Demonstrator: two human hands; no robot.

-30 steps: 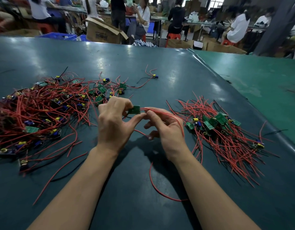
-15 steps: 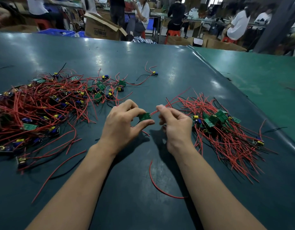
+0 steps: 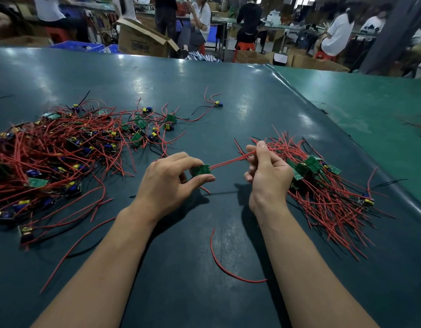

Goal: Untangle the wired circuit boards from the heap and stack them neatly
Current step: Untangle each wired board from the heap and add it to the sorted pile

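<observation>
Desk (image 3: 228, 95): we note a dark teal sheet over the work surface, with a lighter green surface adjoining at far right.
Heap (image 3: 53, 152): on our left, a wide tangle of red and black leads with green boards, blue capacitors and yellow coils mixed through it. We judge this the larger mass by far, so most of the sorting is left.
Sorted pile (image 3: 323, 185): on our right, boards clustered together with their red leads fanned toward us and rightward. Aligned roughly, though we would not call it a tidy stack yet.
Left hand (image 3: 167, 183): thumb and forefinger pinch the circuit board in hand (image 3: 201, 170), held just above the desk between heap and pile.
Right hand (image 3: 267, 171): fingers curled around that board's red leads (image 3: 228, 162), which run taut from the board to the grip; the free ends pass over the sorted pile.
Stray board (image 3: 217, 104): lies alone beyond the heap, with its leads spread.
Loose red wire (image 3: 226, 271): curved on the desk between our forearms, attached to nothing we can see.
Progress: we judge one board freed and its leads being straightened, not yet laid on the pile.
</observation>
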